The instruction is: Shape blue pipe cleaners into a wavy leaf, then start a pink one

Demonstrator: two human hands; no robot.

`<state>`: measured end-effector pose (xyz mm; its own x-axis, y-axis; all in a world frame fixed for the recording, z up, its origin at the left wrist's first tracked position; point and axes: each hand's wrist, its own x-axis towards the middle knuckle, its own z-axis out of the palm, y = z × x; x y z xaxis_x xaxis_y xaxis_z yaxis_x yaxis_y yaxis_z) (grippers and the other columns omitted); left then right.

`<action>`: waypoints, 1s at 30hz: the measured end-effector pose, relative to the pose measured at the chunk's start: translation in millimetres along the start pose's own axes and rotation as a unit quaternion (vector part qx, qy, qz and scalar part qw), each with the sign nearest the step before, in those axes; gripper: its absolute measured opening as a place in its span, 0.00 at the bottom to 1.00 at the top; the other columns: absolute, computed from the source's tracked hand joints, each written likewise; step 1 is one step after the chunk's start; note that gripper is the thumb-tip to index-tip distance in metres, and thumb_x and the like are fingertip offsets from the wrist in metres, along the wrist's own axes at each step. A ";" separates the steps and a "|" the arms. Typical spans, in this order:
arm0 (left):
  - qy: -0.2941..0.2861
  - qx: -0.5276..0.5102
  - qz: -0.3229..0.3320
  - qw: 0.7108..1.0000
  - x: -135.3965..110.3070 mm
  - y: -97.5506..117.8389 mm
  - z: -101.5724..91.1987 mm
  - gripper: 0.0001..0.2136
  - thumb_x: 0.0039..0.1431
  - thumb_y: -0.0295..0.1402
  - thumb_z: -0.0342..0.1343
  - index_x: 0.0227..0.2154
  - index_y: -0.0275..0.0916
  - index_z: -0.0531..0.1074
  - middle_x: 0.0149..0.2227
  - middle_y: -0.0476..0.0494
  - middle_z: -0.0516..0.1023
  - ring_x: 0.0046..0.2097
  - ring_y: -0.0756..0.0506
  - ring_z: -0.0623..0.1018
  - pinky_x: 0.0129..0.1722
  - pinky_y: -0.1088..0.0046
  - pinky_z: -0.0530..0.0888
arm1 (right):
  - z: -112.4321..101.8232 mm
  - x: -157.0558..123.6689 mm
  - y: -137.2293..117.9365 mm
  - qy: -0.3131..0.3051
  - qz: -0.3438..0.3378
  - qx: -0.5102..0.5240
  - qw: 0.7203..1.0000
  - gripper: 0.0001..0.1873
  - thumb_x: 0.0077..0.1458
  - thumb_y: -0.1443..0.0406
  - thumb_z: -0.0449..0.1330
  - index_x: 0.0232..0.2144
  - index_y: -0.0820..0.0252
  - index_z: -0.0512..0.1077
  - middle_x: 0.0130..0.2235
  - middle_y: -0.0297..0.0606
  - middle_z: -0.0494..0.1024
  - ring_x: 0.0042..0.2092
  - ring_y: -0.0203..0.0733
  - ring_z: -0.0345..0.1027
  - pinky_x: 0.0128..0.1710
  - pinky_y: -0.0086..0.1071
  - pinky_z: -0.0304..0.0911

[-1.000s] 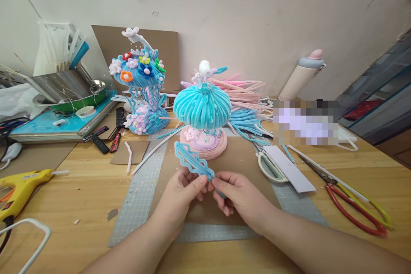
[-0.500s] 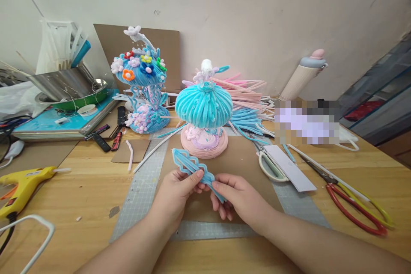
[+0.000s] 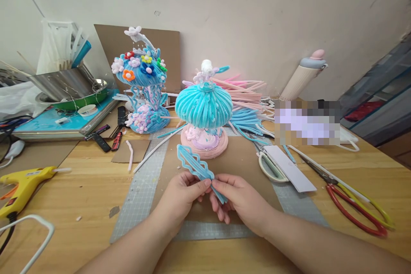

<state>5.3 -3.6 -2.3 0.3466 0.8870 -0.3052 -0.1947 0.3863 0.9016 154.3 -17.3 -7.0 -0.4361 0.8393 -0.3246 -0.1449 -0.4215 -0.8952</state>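
Observation:
A bundle of light blue pipe cleaners (image 3: 195, 164), some of them bent into waves, is held in front of me over a brown cardboard sheet (image 3: 253, 167). My left hand (image 3: 188, 190) pinches it near the middle between thumb and fingers. Close beside, my right hand (image 3: 236, 195) grips the same bundle toward its lower end, and the thumbs almost meet. Just beyond stands a pipe-cleaner lamp shape with a turquoise ribbed dome (image 3: 204, 105) on a round pink base (image 3: 205, 152).
A blue flowered pipe-cleaner model (image 3: 141, 81) stands back left. Yellow glue gun (image 3: 25, 186) lies at left. To the right are pale-handled scissors (image 3: 272, 167), a white card (image 3: 290, 168) and red-and-yellow scissors (image 3: 356, 209). Loose pink pipe cleaners (image 3: 247, 94) lie behind the dome.
My left hand has slid along the bundle toward my right hand, so the two now sit closer together. The bundle's far end has shifted slightly right and up.

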 end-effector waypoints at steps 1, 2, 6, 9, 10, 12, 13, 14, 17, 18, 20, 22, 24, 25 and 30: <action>0.002 0.002 0.000 1.000 0.0 0.1 -0.2 0.08 0.45 0.35 0.61 0.21 0.35 0.71 0.21 0.48 0.72 0.23 0.51 0.66 0.25 0.75 0.60 | 0.0 0.0 -0.1 -0.003 0.001 0.001 1.000 0.17 0.53 0.55 0.51 0.29 0.65 0.67 0.20 0.31 0.68 0.16 0.30 0.60 0.14 0.23 0.54; -0.001 0.002 0.002 1.000 -0.2 0.5 -0.3 0.08 0.45 0.34 0.61 0.21 0.35 0.71 0.21 0.48 0.72 0.23 0.51 0.67 0.25 0.75 0.59 | 0.0 0.0 -0.1 -0.006 0.002 0.002 1.000 0.17 0.53 0.55 0.51 0.29 0.65 0.68 0.20 0.31 0.68 0.17 0.30 0.60 0.14 0.23 0.54; -0.040 0.002 0.006 0.999 -1.7 2.6 0.8 0.08 0.50 0.35 0.58 0.22 0.36 0.70 0.19 0.48 0.72 0.23 0.51 0.69 0.26 0.75 0.59 | -0.8 0.2 0.5 -0.020 -0.003 0.012 1.000 0.17 0.54 0.56 0.51 0.29 0.66 0.68 0.20 0.33 0.69 0.17 0.29 0.60 0.14 0.23 0.55; -0.067 0.000 0.009 0.998 -2.0 3.6 3.1 0.08 0.51 0.36 0.56 0.27 0.35 0.69 0.19 0.48 0.72 0.24 0.50 0.71 0.26 0.75 0.60 | -2.0 0.5 0.8 -0.012 -0.010 0.040 0.999 0.17 0.54 0.55 0.51 0.27 0.65 0.68 0.21 0.32 0.69 0.17 0.29 0.60 0.14 0.23 0.54; -0.067 0.000 0.015 0.998 -1.8 3.6 3.8 0.08 0.51 0.36 0.56 0.29 0.35 0.68 0.19 0.48 0.72 0.24 0.50 0.71 0.26 0.74 0.60 | -2.5 0.6 0.7 -0.005 -0.010 0.051 0.999 0.17 0.53 0.55 0.52 0.26 0.64 0.68 0.21 0.32 0.69 0.17 0.29 0.60 0.14 0.23 0.54; -0.043 0.004 0.033 0.999 -1.1 3.0 5.0 0.10 0.49 0.36 0.58 0.30 0.36 0.66 0.20 0.49 0.72 0.24 0.50 0.71 0.24 0.75 0.61 | -3.1 0.9 0.0 0.008 -0.012 0.073 0.997 0.16 0.52 0.55 0.53 0.27 0.63 0.68 0.23 0.33 0.70 0.18 0.30 0.61 0.15 0.23 0.54; -0.019 0.009 0.038 0.999 -0.9 2.5 5.3 0.10 0.48 0.36 0.59 0.28 0.37 0.65 0.21 0.50 0.72 0.23 0.51 0.70 0.23 0.76 0.60 | -3.3 0.8 -0.4 0.014 -0.015 0.084 0.996 0.16 0.52 0.55 0.53 0.28 0.63 0.68 0.24 0.33 0.70 0.19 0.30 0.61 0.15 0.24 0.54; 0.004 0.016 0.039 0.999 -0.8 1.9 5.5 0.11 0.46 0.37 0.60 0.26 0.37 0.63 0.20 0.51 0.71 0.21 0.52 0.69 0.22 0.77 0.60 | -3.2 0.7 -1.0 0.022 -0.021 0.094 0.995 0.15 0.52 0.55 0.54 0.29 0.63 0.69 0.25 0.34 0.70 0.21 0.31 0.62 0.16 0.24 0.55; 0.031 0.038 0.006 0.999 -1.8 -0.1 5.9 0.14 0.44 0.40 0.61 0.21 0.38 0.62 0.18 0.53 0.69 0.18 0.54 0.63 0.18 0.78 0.57 | -1.5 -0.4 -2.5 0.041 -0.034 0.114 0.992 0.13 0.52 0.57 0.55 0.31 0.61 0.71 0.27 0.35 0.70 0.28 0.34 0.63 0.21 0.25 0.56; 0.030 0.047 -0.007 0.998 -2.3 -0.6 6.1 0.14 0.43 0.40 0.61 0.21 0.37 0.63 0.17 0.53 0.68 0.17 0.55 0.62 0.17 0.78 0.57 | -0.6 -1.0 -2.9 0.042 -0.035 0.116 0.992 0.13 0.52 0.57 0.55 0.32 0.61 0.71 0.27 0.35 0.70 0.29 0.35 0.63 0.23 0.26 0.56; 0.024 0.065 -0.030 0.997 -3.3 -0.9 6.7 0.13 0.44 0.41 0.61 0.23 0.36 0.67 0.17 0.52 0.68 0.17 0.55 0.61 0.17 0.79 0.56 | 1.1 -2.2 -3.2 0.033 -0.037 0.116 0.992 0.13 0.53 0.58 0.55 0.33 0.62 0.72 0.25 0.34 0.70 0.28 0.34 0.63 0.26 0.27 0.55; 0.013 0.071 -0.042 0.997 -3.6 -0.3 7.1 0.13 0.44 0.40 0.61 0.25 0.34 0.71 0.17 0.50 0.69 0.18 0.54 0.62 0.16 0.79 0.57 | 2.4 -2.8 -3.1 0.018 -0.043 0.117 0.992 0.12 0.53 0.59 0.55 0.33 0.62 0.72 0.25 0.34 0.70 0.28 0.34 0.62 0.29 0.28 0.55; -0.004 0.060 -0.045 0.997 -3.6 0.8 7.3 0.12 0.44 0.39 0.61 0.24 0.34 0.72 0.18 0.49 0.70 0.19 0.54 0.63 0.17 0.79 0.57 | 2.9 -2.8 -2.6 0.002 -0.047 0.126 0.991 0.12 0.53 0.59 0.55 0.33 0.62 0.72 0.24 0.34 0.70 0.29 0.35 0.62 0.31 0.29 0.54; -0.012 0.052 -0.046 0.997 -3.6 1.4 7.2 0.11 0.45 0.38 0.61 0.24 0.34 0.73 0.18 0.48 0.71 0.19 0.54 0.63 0.18 0.79 0.58 | 3.0 -2.6 -2.5 -0.007 -0.047 0.133 0.990 0.11 0.53 0.60 0.55 0.32 0.62 0.72 0.24 0.34 0.70 0.29 0.35 0.62 0.32 0.29 0.54; -0.014 0.005 -0.068 0.998 -4.1 1.7 6.9 0.09 0.43 0.36 0.63 0.22 0.35 0.71 0.17 0.51 0.70 0.19 0.55 0.65 0.18 0.80 0.58 | 3.5 -2.5 -4.2 -0.058 -0.048 0.168 0.983 0.12 0.54 0.60 0.53 0.33 0.62 0.71 0.22 0.33 0.70 0.28 0.36 0.64 0.34 0.32 0.55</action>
<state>9.9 -8.3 2.6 0.3943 0.8191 -0.4167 -0.1358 0.5003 0.8551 152.9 -18.8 -1.4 -0.5009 0.8445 -0.1896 -0.4668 -0.4480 -0.7625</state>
